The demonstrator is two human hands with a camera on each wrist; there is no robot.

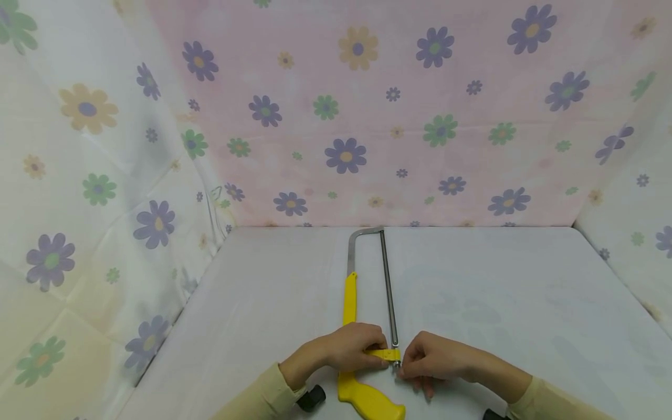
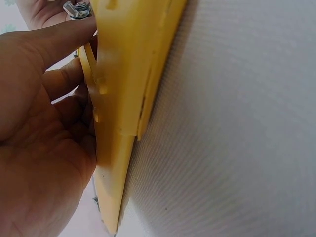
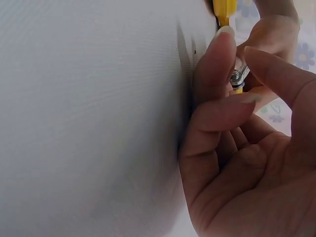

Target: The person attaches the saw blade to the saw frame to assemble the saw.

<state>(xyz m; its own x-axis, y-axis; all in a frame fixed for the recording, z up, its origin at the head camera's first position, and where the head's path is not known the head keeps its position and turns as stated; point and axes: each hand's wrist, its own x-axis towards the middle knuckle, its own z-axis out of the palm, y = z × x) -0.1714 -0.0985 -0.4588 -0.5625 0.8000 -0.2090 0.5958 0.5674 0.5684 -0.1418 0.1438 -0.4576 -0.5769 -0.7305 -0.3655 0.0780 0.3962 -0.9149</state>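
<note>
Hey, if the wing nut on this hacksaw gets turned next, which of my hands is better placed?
Probably the right hand: its fingertips are right at the wing nut, while the left hand grips the hacksaw and could steady it.

White tabletop [image 1: 499,280] carrying a hacksaw [image 1: 350,297].
Lies lengthwise just left of the middle, with bent grey end [image 1: 367,231] at the far edge, grey blade [image 1: 388,286] on the right, yellow handle [image 1: 375,402] toward the near edge.
</note>
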